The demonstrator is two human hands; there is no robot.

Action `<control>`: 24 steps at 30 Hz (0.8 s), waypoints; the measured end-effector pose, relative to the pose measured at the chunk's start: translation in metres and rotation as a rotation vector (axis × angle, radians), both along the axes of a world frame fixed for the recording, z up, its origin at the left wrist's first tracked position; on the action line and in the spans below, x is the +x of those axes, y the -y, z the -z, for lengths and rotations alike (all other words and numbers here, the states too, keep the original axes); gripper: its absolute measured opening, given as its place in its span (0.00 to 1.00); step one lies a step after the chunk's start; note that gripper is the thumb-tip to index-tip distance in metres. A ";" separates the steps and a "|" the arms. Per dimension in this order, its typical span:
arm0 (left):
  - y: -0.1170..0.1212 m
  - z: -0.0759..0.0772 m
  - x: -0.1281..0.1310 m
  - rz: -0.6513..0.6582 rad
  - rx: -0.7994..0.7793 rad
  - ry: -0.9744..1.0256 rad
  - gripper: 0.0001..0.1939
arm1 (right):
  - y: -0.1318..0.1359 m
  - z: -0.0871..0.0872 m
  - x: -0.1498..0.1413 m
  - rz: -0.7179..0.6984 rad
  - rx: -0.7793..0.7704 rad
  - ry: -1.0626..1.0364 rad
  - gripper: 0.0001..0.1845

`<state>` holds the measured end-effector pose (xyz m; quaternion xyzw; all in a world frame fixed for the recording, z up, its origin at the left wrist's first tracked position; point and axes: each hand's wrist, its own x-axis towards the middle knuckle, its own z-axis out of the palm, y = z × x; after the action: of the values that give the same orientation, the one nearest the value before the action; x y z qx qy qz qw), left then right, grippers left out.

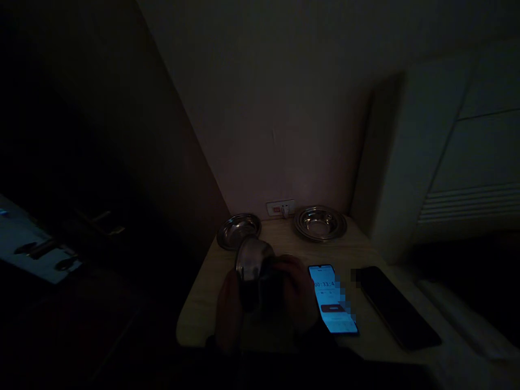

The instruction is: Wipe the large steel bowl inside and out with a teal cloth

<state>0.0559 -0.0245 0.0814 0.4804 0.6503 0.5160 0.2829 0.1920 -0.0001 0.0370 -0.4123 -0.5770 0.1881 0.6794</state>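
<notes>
A shiny metal bowl (252, 257) is tilted up on its side above the small wooden table. My left hand (228, 311) grips its left edge, fingers closed. On the other side, my right hand (298, 290) is closed against the bowl's right part, at a dark patch that I cannot make out in the low light. Just behind the bowl lies a metal dish (239, 230) at the table's back left. A lit phone (331, 298) showing a running timer rests beside my right hand.
Stacked metal dishes (320, 223) stand at the back right of the pale wooden table (199, 314). A wall socket (280, 208) with a plug is behind them. A dark oblong object (398, 309) lies at the right. Walls close in the back and left; a padded panel (439, 151) rises at right.
</notes>
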 end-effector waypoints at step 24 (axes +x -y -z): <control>0.003 0.029 -0.018 -0.139 -0.008 -0.065 0.17 | 0.029 0.014 -0.041 -0.029 -0.429 -0.270 0.22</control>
<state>0.0381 -0.0270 0.0521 0.4495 0.6930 0.5159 0.2271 0.1508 -0.0289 0.0233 -0.5100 -0.4338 0.3694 0.6444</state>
